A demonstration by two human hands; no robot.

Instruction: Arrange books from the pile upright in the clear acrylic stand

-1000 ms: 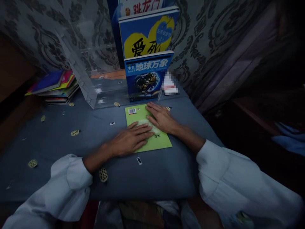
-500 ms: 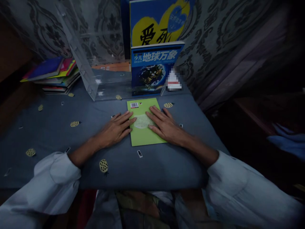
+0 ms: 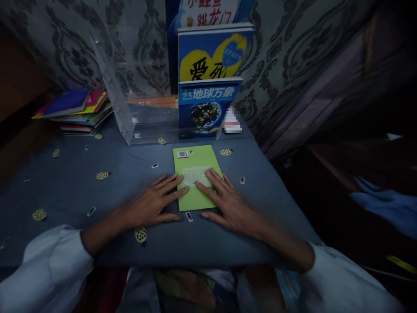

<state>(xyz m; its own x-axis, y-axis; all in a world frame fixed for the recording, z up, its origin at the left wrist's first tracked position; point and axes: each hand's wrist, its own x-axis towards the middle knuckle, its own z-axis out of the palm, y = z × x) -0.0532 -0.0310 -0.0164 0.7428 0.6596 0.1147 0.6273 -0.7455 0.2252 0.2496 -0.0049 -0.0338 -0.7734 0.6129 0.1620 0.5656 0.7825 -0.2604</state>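
Observation:
A thin light-green book (image 3: 195,200) lies flat on the table, its barcode at the upper left and a pale block of text in the middle. My left hand (image 3: 159,200) rests at its left edge, fingers spread, fingertips on the cover and thumb on the cloth below. Over the right side lies my right hand (image 3: 228,200), also with fingers spread; its fingertips touch the text block and its thumb is off the book's lower edge. Neither hand grips anything.
Behind the book stands a clear acrylic rack (image 3: 130,126) with a blue globe book (image 3: 205,113) and others in tiers. A pile of books (image 3: 74,106) sits at the back left. The table's grey-blue cloth (image 3: 124,195) ends at the right, near a blue fabric (image 3: 384,204).
Both hands have slid down the book toward me, and their thumbs have spread onto the cloth. The view has tilted up, showing more of the upper books in the rack.

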